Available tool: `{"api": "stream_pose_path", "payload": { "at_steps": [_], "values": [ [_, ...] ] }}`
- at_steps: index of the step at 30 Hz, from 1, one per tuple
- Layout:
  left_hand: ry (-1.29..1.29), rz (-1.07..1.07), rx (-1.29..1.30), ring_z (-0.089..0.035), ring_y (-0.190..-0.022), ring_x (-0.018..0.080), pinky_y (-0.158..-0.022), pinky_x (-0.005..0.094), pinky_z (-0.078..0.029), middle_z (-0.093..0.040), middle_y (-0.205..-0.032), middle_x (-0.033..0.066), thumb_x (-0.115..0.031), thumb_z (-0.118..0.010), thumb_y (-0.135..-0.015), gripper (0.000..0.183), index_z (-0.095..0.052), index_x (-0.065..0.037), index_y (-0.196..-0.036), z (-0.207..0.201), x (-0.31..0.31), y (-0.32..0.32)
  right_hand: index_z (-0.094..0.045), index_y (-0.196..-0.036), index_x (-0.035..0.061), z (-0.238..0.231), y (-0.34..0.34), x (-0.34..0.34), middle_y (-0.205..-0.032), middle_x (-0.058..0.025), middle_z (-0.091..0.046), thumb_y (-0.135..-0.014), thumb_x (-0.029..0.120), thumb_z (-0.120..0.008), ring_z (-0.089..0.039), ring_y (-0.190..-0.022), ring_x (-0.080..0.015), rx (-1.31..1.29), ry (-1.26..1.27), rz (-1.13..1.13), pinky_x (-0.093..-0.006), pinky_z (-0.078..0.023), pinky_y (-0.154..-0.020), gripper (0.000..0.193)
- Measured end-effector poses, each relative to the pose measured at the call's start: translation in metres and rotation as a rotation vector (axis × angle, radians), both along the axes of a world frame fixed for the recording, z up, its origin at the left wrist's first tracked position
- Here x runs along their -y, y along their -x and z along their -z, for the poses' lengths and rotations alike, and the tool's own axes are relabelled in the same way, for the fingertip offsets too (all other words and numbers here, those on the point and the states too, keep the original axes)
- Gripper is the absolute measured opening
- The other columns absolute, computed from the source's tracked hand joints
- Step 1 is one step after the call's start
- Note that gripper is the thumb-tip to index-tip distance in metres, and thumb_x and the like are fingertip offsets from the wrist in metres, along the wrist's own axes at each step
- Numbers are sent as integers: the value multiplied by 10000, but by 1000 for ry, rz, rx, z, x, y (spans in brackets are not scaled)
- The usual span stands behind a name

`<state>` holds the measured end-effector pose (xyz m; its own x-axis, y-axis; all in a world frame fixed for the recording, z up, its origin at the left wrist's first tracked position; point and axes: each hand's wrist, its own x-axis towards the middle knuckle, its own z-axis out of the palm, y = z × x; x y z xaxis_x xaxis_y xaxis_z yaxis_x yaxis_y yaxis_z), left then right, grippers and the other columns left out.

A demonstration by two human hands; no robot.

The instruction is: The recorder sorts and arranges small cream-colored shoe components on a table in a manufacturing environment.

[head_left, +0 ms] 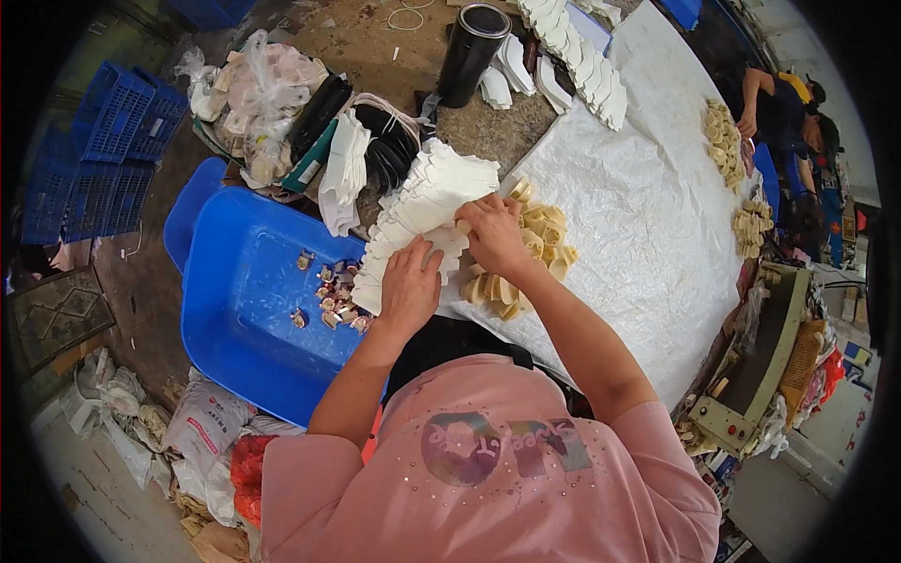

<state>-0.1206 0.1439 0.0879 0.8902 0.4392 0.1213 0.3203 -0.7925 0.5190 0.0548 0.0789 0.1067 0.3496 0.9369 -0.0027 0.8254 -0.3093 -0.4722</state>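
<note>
A row of overlapping white cut pieces [427, 192], like thin fabric or leather shapes, lies fanned in front of me. My left hand [411, 286] rests over the near end of the row, fingers stretched out on the white pieces. Just right of it, my right hand [496, 235] pinches a small cream-coloured curved piece [463, 226] above the row. Beside and partly beneath my right wrist is a pile of similar cream curved pieces [544, 230]. The undersides of both hands are hidden.
A blue tub [211, 310] at left holds small brown-and-cream pieces [340, 298]. Behind it are a bagged heap [267, 94] and white strips [344, 159]. A black can [474, 52] stands at the back. White sheeting [648, 253] covers the right; another person [784, 103] is beyond.
</note>
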Motion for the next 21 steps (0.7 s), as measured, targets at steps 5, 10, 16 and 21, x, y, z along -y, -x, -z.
{"api": "stream_pose_path", "payload": {
  "at_steps": [5,10,16,21],
  "values": [
    [-2,7,-47,-486,-1184,343,-959,423,-396,-530,-1137,176,-72,-654,-745,397,-591,-8,-1132,-1,3,0,-600,-936,69,-48,-17,-30,-898,-103,-615,-731,-28,-529,-525,-894,-343,-321,-228,111,-440,-408,-791,238],
    [182,-42,-40,-469,-1198,351,-983,448,-385,-515,-1218,190,-63,-641,-784,456,-536,-52,-1227,-6,1,1,-575,-927,38,-90,-31,-22,-892,-121,-599,-727,-73,-557,-516,-877,-337,-291,-459,52,-432,-434,-758,230],
    [344,-177,118,-587,-1031,287,-859,380,-464,-603,-1124,179,-89,-610,-837,355,-575,-40,-1188,-22,-5,-8,-573,-966,46,-74,-25,6,-954,-114,-595,-665,-112,-526,-529,-919,-337,-143,-382,-35,-408,-455,-783,343],
    [855,-376,152,-607,-745,169,-649,306,-480,-659,-921,119,-134,-622,-851,279,-607,7,-1091,-46,1,-24,-597,-929,55,-67,-5,22,-959,-96,-585,-648,-52,-576,-506,-956,-310,-107,-277,-98,-407,-431,-819,301]
  ]
}}
